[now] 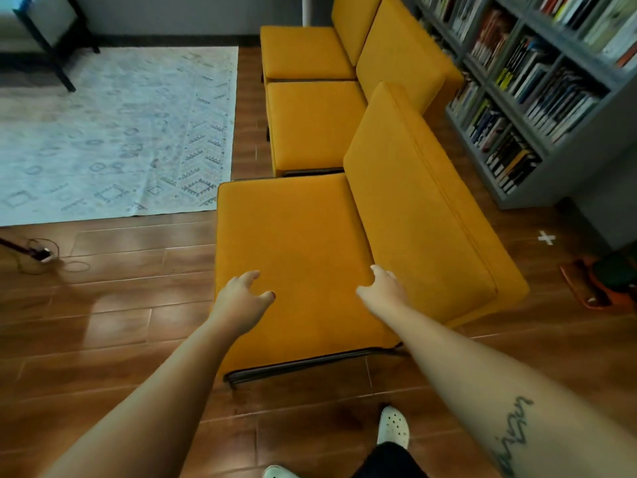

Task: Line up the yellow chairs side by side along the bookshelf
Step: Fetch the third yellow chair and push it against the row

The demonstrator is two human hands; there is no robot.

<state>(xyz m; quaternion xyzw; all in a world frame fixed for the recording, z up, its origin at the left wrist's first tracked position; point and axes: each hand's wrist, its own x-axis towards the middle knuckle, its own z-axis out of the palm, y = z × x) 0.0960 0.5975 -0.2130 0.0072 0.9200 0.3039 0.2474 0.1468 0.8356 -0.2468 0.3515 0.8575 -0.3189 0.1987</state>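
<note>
near chair: closest to camera, at the end of the row, frame on the floor. It sits further out toward the rug than the other two and is not flush with them. Its back is angled, with a floor gap to the bookshelf.
middle chair: just beyond the near chair, back close to the bookshelf.
far chair: touching or nearly touching the middle chair, in line with it along the bookshelf.
left hand: over the near-left part of the seat. Fingers spread and loosely curled, holding nothing. Cannot tell if it touches the fabric.
right hand: at the near end of the crease where the seat meets the back. Fingers loosely extended toward the back cushion, no grasp visible, contact unclear.
bookshelf: grey, full of books, along the right side.
rug: pale blue patterned, left of the chairs.
tape cross: white, on the floor right of the near chair.
cable: loose loops on the floor at far left, beside a small blurred object.
table: dark frame, top left, on the rug.
shoes: white, at the bottom edge, behind the near chair.
</note>
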